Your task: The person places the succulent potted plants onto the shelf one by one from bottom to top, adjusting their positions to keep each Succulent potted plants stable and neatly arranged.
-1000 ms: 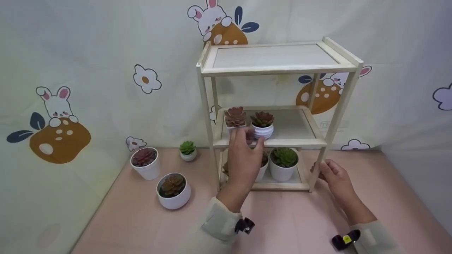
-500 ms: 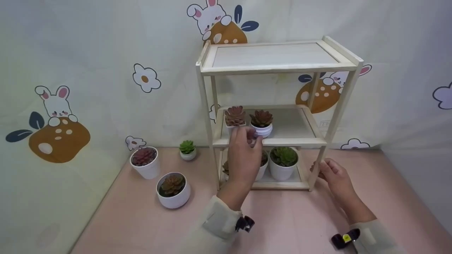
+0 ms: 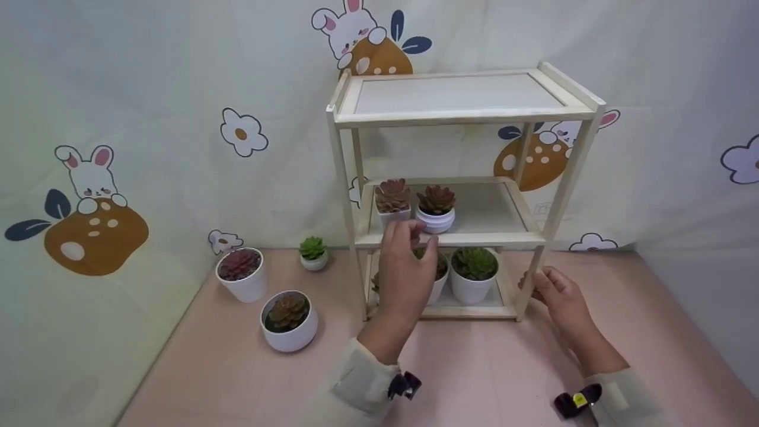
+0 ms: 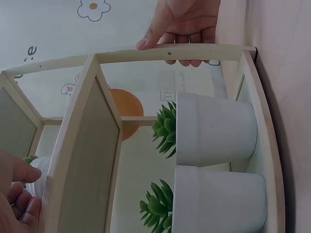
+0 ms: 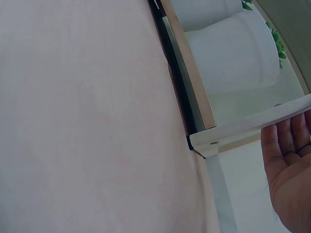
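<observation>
My left hand (image 3: 406, 273) is in front of the middle shelf of a wooden rack (image 3: 450, 239), thumb and fingers apart. Just beyond its fingertips stands a reddish-green succulent in a ribbed white pot (image 3: 436, 220); whether a finger still touches the pot I cannot tell. To the left, partly behind the fingers, is a brownish-pink succulent in a square white pot (image 3: 392, 198). Low on the rack's front right post (image 3: 535, 273), my right hand (image 3: 563, 293) grips the wood. In the left wrist view its thumb and fingers lie on either side of the post.
Several white-potted succulents, one a green one (image 3: 472, 276), stand on the bottom shelf, partly hidden by my left arm. On the pink tabletop to the left are a dark red succulent (image 3: 242, 276), a brown one (image 3: 289, 323) and a small green one (image 3: 313, 254). A patterned curtain hangs behind.
My left hand has drawn slightly down and away from the ribbed pot, which stays on the middle shelf beside the square one. The right hand keeps its grip on the post.
</observation>
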`<act>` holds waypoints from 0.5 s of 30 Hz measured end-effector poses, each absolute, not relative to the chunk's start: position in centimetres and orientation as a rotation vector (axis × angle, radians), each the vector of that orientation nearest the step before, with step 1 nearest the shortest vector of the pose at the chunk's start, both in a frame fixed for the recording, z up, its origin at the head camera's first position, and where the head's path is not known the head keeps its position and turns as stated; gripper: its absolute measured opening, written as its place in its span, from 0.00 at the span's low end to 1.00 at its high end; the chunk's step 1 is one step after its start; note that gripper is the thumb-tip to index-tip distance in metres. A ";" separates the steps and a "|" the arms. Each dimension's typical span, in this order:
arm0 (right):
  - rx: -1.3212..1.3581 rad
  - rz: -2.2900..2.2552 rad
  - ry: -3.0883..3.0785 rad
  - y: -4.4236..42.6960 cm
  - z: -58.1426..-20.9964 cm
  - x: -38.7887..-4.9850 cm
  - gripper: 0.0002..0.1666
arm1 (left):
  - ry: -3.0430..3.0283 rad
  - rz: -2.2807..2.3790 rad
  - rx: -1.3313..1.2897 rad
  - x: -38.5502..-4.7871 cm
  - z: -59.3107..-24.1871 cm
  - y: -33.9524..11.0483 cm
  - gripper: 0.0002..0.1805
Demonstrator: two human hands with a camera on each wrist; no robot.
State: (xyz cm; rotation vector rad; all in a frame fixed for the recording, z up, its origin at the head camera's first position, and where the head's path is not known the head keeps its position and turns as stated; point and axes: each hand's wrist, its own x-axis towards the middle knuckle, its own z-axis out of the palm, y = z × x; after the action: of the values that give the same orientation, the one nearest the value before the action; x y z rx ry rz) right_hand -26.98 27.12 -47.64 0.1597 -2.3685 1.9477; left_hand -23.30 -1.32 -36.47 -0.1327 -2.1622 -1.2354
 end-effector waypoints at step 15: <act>0.131 1.936 -2.416 27.2 -47.6 -27.0 0.30 | -2.137 -1.333 -0.113 -21.2 -37.8 -4.5 0.11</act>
State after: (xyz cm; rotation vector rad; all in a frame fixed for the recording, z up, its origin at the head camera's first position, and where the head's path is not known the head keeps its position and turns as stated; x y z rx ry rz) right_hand -26.99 27.24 -47.57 0.1305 -2.4164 1.9363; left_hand -21.20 -4.53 -37.80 -0.1130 -2.1370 -1.3331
